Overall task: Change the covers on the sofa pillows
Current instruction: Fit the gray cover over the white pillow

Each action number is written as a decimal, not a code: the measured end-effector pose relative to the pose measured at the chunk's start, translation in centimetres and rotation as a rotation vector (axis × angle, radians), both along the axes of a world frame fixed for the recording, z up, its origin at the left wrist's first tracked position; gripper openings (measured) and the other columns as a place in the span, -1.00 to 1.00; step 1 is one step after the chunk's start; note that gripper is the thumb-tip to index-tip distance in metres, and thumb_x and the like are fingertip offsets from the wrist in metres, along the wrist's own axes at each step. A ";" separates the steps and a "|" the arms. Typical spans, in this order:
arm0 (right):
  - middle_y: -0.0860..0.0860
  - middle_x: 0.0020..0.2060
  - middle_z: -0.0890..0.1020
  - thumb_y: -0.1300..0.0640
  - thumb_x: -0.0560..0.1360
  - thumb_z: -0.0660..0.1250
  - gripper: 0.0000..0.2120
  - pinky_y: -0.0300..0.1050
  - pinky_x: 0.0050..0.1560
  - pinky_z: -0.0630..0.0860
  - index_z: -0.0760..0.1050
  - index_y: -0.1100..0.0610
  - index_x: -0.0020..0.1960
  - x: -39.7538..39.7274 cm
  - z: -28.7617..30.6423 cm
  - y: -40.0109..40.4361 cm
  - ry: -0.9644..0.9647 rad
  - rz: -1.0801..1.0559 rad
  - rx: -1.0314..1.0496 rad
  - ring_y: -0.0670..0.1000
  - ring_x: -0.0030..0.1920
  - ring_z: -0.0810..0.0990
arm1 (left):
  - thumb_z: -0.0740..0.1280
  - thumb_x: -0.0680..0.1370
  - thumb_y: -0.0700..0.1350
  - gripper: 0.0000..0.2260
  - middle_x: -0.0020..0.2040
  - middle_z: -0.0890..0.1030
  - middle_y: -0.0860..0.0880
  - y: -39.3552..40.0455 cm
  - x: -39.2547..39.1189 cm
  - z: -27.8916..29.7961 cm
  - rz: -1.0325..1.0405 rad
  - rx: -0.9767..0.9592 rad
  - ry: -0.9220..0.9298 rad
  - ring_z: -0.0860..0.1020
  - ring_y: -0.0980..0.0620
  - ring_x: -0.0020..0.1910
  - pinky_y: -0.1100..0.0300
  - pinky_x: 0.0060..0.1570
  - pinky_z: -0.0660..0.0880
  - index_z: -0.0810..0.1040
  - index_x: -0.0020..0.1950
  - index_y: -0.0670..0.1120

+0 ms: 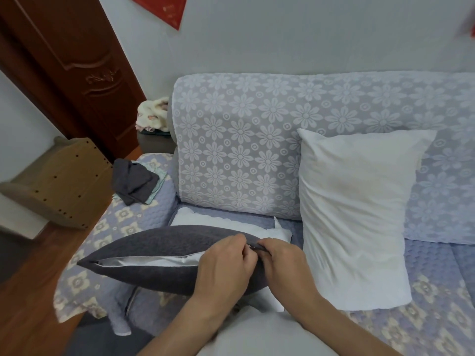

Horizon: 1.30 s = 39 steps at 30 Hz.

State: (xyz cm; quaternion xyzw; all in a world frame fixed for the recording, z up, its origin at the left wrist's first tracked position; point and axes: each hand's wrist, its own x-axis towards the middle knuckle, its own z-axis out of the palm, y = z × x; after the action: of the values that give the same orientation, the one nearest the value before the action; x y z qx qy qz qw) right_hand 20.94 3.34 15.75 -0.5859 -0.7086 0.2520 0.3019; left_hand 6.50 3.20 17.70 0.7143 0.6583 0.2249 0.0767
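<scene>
The left hand (226, 263) and right hand (282, 263) meet knuckle to knuckle at the open edge of a grey pillow (154, 242), fingers curled and pinching the cover there; what sits between the fingertips is too small to tell. To the left of the hands the opening gapes, showing the white insert (151, 260). The pillow lies at the sofa's (385, 327) front-left corner, over a bare white pillow (231, 224) flat on the seat. A 2nd bare pillow (359, 214) leans upright on the floral backrest (236, 147). Dark folded cloth (133, 181) rests on the left armrest.
</scene>
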 end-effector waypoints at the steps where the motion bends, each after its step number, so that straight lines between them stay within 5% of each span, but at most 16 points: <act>1: -0.10 -0.40 0.51 0.14 0.57 0.27 -0.75 -0.19 -0.29 0.32 0.42 -0.03 -0.28 0.0 -0.1 0.0 -0.012 -0.023 0.002 -0.05 -0.33 0.46 | 0.21 0.47 -0.07 -0.79 -0.41 0.40 0.02 0.1 -0.1 -0.1 -0.004 -0.008 -0.018 0.36 -0.05 -0.38 0.05 -0.35 0.28 0.25 -0.33 -0.03; 9: -0.07 -0.34 0.60 0.13 0.57 0.31 -0.81 -0.13 -0.25 0.39 0.54 0.04 -0.22 0.0 -0.3 -0.4 -0.076 -0.105 -0.013 -0.05 -0.30 0.52 | 0.30 0.50 -0.19 -0.74 -0.37 0.36 0.05 0.2 -1.0 -0.7 0.016 -0.154 -0.187 0.32 0.04 -0.35 0.11 -0.31 0.23 0.27 -0.32 -0.07; 14: -0.11 -0.23 0.66 0.08 0.59 0.28 -0.84 -0.04 -0.07 0.52 0.61 0.00 -0.11 0.5 -0.6 -0.2 -0.097 -0.150 -0.105 -0.04 -0.17 0.60 | 0.22 0.59 -0.18 -0.70 -0.40 0.29 0.07 0.9 -1.9 0.0 -0.054 -0.579 -0.520 0.24 0.11 -0.38 0.11 -0.31 0.20 0.30 -0.34 -0.01; 17: -0.10 -0.20 0.67 0.07 0.59 0.27 -0.85 0.00 -0.04 0.52 0.60 0.00 -0.08 0.6 -0.5 0.0 -0.107 -0.147 -0.131 -0.01 -0.13 0.61 | 0.19 0.57 -0.26 -0.67 -0.39 0.26 0.06 1.0 -2.4 -0.1 -0.084 -0.663 -0.751 0.21 0.10 -0.35 0.07 -0.28 0.15 0.33 -0.36 0.02; 25: -0.10 -0.26 0.67 0.09 0.60 0.28 -0.83 -0.13 -0.14 0.46 0.62 -0.03 -0.09 0.9 -0.4 0.5 -0.109 -0.198 -0.151 -0.04 -0.20 0.61 | 0.23 0.60 -0.08 -0.73 -0.37 0.38 0.05 1.5 -2.0 -0.5 0.003 -0.451 -0.309 0.31 0.08 -0.36 0.11 -0.33 0.24 0.30 -0.28 -0.06; 29: -0.12 -0.23 0.69 0.09 0.60 0.31 -0.85 -0.19 -0.17 0.35 0.65 -0.02 -0.07 1.3 -0.4 1.0 -0.108 -0.245 -0.139 -0.03 -0.16 0.62 | 0.23 0.60 -0.06 -0.73 -0.36 0.39 0.03 2.2 -3.1 -1.4 0.036 -0.469 -0.295 0.31 0.07 -0.36 0.10 -0.32 0.26 0.31 -0.27 -0.07; 39: -0.08 -0.20 0.69 0.09 0.61 0.29 -0.84 -0.12 -0.13 0.42 0.65 0.01 -0.05 2.9 -1.4 1.4 -0.136 -0.323 -0.186 0.00 -0.15 0.60 | 0.26 0.60 -0.14 -0.71 -0.38 0.37 0.02 2.9 -5.8 -3.8 0.117 -0.533 -0.316 0.31 0.10 -0.37 0.16 -0.35 0.25 0.29 -0.30 -0.07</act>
State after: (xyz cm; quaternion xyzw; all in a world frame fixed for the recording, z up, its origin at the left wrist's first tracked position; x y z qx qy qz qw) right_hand 23.89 4.73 14.39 -0.7331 -0.5977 0.2243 0.2345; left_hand 0.69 6.11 13.93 0.5862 0.7138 0.1570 0.3496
